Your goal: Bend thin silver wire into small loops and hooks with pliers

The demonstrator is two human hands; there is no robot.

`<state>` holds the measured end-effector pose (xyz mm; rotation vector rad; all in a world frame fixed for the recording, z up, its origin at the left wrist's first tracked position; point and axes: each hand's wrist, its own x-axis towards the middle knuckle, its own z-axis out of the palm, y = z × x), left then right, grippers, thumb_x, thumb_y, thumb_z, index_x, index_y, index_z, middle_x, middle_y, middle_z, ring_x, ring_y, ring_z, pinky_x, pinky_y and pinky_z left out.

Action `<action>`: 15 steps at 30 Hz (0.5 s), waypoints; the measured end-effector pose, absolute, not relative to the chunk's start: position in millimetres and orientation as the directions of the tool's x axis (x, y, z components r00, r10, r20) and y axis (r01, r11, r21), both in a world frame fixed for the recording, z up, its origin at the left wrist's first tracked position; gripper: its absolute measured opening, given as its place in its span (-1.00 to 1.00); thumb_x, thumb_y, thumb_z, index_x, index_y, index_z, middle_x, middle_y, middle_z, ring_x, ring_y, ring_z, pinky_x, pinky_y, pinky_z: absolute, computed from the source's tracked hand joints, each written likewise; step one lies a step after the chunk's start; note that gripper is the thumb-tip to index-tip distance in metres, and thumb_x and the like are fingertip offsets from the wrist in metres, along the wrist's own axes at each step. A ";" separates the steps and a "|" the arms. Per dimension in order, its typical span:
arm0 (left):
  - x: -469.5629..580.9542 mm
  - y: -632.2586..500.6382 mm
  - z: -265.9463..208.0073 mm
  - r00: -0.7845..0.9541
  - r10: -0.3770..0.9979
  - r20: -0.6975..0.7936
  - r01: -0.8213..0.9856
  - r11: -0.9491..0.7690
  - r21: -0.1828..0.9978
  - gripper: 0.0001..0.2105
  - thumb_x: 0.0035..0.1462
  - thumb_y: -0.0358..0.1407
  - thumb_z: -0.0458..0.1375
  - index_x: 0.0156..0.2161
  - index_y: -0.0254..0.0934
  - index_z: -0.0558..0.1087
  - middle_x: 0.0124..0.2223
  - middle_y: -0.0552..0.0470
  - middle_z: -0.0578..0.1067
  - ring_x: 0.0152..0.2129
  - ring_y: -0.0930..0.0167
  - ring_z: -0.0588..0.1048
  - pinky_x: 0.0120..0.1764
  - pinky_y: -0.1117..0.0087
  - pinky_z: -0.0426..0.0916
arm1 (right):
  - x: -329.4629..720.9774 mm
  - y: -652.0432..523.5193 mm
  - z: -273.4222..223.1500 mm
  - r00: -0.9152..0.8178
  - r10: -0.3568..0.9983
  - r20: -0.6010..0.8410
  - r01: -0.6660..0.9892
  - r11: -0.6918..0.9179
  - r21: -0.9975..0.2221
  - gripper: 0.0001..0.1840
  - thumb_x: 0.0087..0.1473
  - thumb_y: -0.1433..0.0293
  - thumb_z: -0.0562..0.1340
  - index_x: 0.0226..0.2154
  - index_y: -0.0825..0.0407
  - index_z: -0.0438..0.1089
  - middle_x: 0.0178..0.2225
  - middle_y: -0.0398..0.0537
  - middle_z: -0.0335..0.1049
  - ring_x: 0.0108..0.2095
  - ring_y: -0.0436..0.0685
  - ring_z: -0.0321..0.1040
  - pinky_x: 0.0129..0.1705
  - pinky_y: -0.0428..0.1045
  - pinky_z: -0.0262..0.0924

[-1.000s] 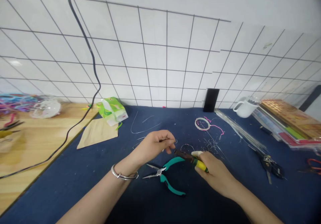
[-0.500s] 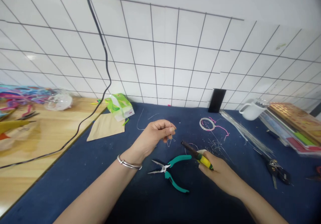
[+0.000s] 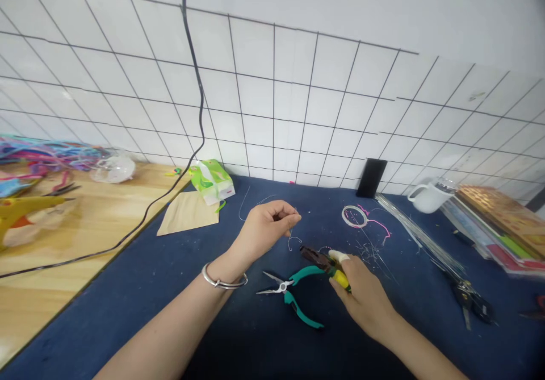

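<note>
My left hand (image 3: 270, 224) is closed in a pinch on a thin bent wire (image 3: 291, 242), whose curled end hangs below the fingertips. In my right hand (image 3: 364, 289) is a pair of pliers (image 3: 317, 258) with dark jaws and yellow-green handles; the jaws point left, a little below and right of the wire, apart from it. Between my forearms, teal-handled needle-nose pliers (image 3: 298, 289) lie spread on the dark blue mat (image 3: 238, 334). A white wrap covers a fingertip of my right hand.
Beyond my right hand lie a white ring (image 3: 354, 217) with pink cord and loose wire scraps (image 3: 370, 252). Further right are a wire bundle (image 3: 402, 221), scissors (image 3: 466, 297), a white mug (image 3: 428, 196) and stacked books (image 3: 489, 226). Left are a tissue pack (image 3: 213, 178), brown paper (image 3: 187, 212) and a black cable (image 3: 157, 198).
The pliers in my right hand have moved left and turned, bringing their jaws nearer the wire. The wire's hanging end has shifted under my left hand. The camera view has swung slightly.
</note>
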<state>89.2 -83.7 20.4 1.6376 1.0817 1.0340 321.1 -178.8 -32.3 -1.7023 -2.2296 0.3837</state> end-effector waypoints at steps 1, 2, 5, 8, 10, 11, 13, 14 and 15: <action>86.1 -83.5 23.0 0.253 0.949 0.188 0.245 -0.250 0.937 -0.84 0.04 -0.23 0.13 -0.36 -0.31 0.42 -0.52 0.11 0.40 -0.60 0.54 0.39 -0.48 0.49 0.27 | 320.2 -178.1 -33.5 -0.245 0.963 0.111 0.898 0.268 -0.350 -0.56 0.13 0.36 0.06 0.08 0.00 0.07 -0.03 0.08 0.24 -0.03 0.22 0.20 -0.08 0.13 0.20; 82.1 -83.2 26.3 0.236 0.948 0.212 0.279 -0.275 0.920 -0.84 0.05 -0.23 0.12 -0.35 -0.30 0.42 -0.52 0.11 0.40 -0.59 0.53 0.40 -0.47 0.49 0.28 | 319.2 -177.0 -34.1 -0.248 0.960 0.128 0.911 0.276 -0.308 -0.55 0.12 0.37 0.05 0.09 0.01 0.07 -0.04 0.10 0.23 -0.03 0.24 0.20 -0.10 0.13 0.21; 66.2 -82.6 39.5 0.190 0.938 0.289 0.336 -0.338 0.879 -0.84 0.06 -0.23 0.12 -0.35 -0.30 0.42 -0.53 0.10 0.41 -0.58 0.53 0.40 -0.47 0.49 0.28 | 310.5 -172.5 -32.0 -0.285 0.954 0.097 0.935 0.299 -0.191 -0.57 0.12 0.37 0.05 0.07 0.03 0.09 -0.12 0.10 0.28 -0.12 0.25 0.25 -0.20 0.13 0.25; 50.3 -87.2 54.9 0.147 0.922 0.359 0.359 -0.388 0.849 -0.82 0.07 -0.21 0.11 -0.39 -0.31 0.41 -0.53 0.08 0.42 -0.59 0.53 0.38 -0.50 0.51 0.26 | 284.9 -164.7 -24.8 -0.375 0.927 0.016 0.922 0.375 -0.096 -0.62 0.11 0.38 0.07 0.01 0.05 0.16 -0.23 0.09 0.33 -0.21 0.25 0.29 -0.28 0.10 0.24; 43.0 -95.0 64.8 0.127 0.909 0.396 0.407 -0.412 0.815 -0.82 0.07 -0.21 0.11 -0.40 -0.31 0.42 -0.53 0.08 0.43 -0.60 0.53 0.37 -0.51 0.51 0.25 | 257.1 -155.9 -20.4 -0.454 0.890 -0.042 0.890 0.451 -0.069 -0.65 0.07 0.40 0.09 -0.04 0.05 0.19 -0.29 0.08 0.35 -0.24 0.25 0.31 -0.30 0.09 0.22; 40.3 -100.3 69.3 0.121 0.902 0.415 0.447 -0.422 0.789 -0.82 0.08 -0.21 0.10 -0.40 -0.30 0.43 -0.54 0.08 0.43 -0.60 0.53 0.37 -0.52 0.50 0.25 | 241.0 -150.3 -19.2 -0.489 0.869 -0.078 0.872 0.484 -0.079 -0.68 0.06 0.40 0.09 -0.08 0.05 0.20 -0.30 0.09 0.36 -0.26 0.26 0.32 -0.31 0.09 0.22; 35.9 -112.8 77.8 0.108 0.880 0.462 0.541 -0.442 0.716 -0.83 0.08 -0.21 0.11 -0.40 -0.27 0.44 -0.56 0.10 0.43 -0.61 0.52 0.37 -0.53 0.50 0.22 | 206.5 -137.3 -19.6 -0.538 0.831 -0.140 0.840 0.516 -0.167 -0.75 0.06 0.31 0.11 -0.19 0.07 0.22 -0.32 0.10 0.39 -0.29 0.27 0.35 -0.35 0.09 0.22; 33.8 -119.6 81.7 0.105 0.865 0.491 0.585 -0.453 0.672 -0.85 0.07 -0.23 0.11 -0.40 -0.25 0.45 -0.55 0.12 0.43 -0.61 0.52 0.37 -0.54 0.50 0.21 | 189.1 -130.8 -21.1 -0.565 0.812 -0.144 0.821 0.536 -0.196 -0.71 0.06 0.24 0.10 -0.19 0.06 0.21 -0.30 0.08 0.40 -0.29 0.26 0.36 -0.35 0.08 0.22; 31.5 -126.5 85.4 0.110 0.847 0.521 0.619 -0.468 0.631 -0.87 0.06 -0.24 0.12 -0.41 -0.23 0.46 -0.53 0.12 0.45 -0.61 0.52 0.37 -0.53 0.50 0.22 | 172.0 -124.8 -23.1 -0.585 0.798 -0.147 0.806 0.550 -0.218 -0.66 0.05 0.18 0.11 -0.18 0.05 0.20 -0.29 0.06 0.41 -0.31 0.24 0.37 -0.36 0.06 0.23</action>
